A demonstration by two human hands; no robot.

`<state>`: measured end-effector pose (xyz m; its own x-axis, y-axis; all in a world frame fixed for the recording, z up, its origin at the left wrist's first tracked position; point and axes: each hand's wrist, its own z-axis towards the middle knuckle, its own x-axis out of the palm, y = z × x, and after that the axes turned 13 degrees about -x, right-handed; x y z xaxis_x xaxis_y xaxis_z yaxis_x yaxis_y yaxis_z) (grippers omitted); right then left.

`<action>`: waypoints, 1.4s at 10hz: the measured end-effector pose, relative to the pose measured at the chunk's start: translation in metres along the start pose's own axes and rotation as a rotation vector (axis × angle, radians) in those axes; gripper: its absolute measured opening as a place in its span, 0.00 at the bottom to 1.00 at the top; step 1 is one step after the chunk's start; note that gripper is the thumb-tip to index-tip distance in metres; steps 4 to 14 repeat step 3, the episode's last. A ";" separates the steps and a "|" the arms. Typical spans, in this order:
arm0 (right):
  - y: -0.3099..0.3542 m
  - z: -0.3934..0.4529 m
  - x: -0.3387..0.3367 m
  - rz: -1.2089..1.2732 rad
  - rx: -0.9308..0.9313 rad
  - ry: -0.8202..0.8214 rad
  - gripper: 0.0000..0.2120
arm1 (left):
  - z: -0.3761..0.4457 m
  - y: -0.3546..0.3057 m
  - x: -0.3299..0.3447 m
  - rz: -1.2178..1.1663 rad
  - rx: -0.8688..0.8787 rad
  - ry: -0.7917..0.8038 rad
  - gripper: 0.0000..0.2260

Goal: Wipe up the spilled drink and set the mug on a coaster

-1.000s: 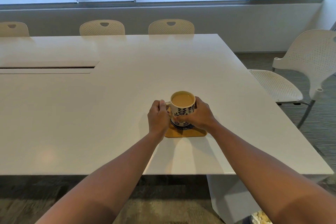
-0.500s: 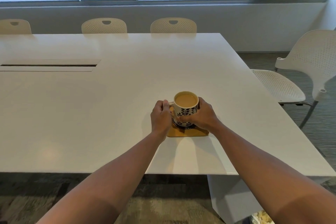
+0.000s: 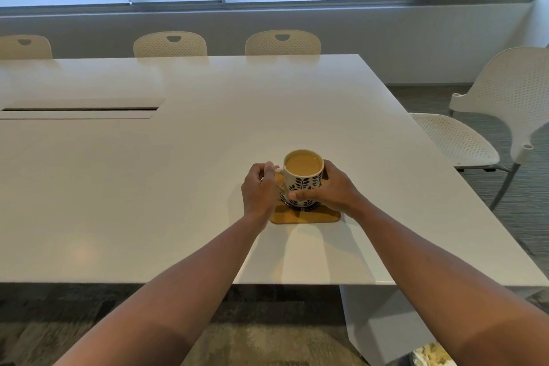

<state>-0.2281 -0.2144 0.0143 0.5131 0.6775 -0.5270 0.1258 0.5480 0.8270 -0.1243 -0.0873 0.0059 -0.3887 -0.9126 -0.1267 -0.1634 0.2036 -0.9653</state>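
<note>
I have the white ceramic mug with the dark leaf pattern [image 3: 303,180] sitting on the square mustard-yellow coaster [image 3: 306,214], which lies on the white tabletop [image 3: 178,172] near the front edge. There is a dark patterned ring under the mug's base; I cannot tell whether it is part of the coaster's print or a separate mat. The mug is filled nearly to the rim with pale brown milky drink, and that is my main worry.

My left hand [image 3: 259,189] has its fingers curled around the handle on the mug's left side. My right hand [image 3: 332,187] wraps the body from the right, thumb pressed across the lower front. Both are holding firmly, as far as I can judge.

If I let go unevenly, one hand tugging while the other releases, the mug could tip and slop liquid over the rim, and I would be wiping again. A finger caught in the handle on withdrawal would do the same. The mug sits toward the back of the coaster, not centred, so a nudge away from me might put its base half off the edge and leave it tilted.

I see no puddle on the table around the coaster, though glare could hide a thin film. White perforated chairs [image 3: 487,128] stand well apart to the right and behind the table.
</note>
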 end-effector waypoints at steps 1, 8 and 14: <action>0.000 -0.003 -0.006 0.097 0.022 0.006 0.48 | 0.006 -0.006 -0.007 0.014 0.031 -0.025 0.13; -0.001 -0.009 -0.020 0.161 -0.021 -0.123 0.56 | 0.018 -0.011 -0.024 0.193 0.139 -0.139 0.16; -0.001 -0.009 -0.020 0.161 -0.021 -0.123 0.56 | 0.018 -0.011 -0.024 0.193 0.139 -0.139 0.16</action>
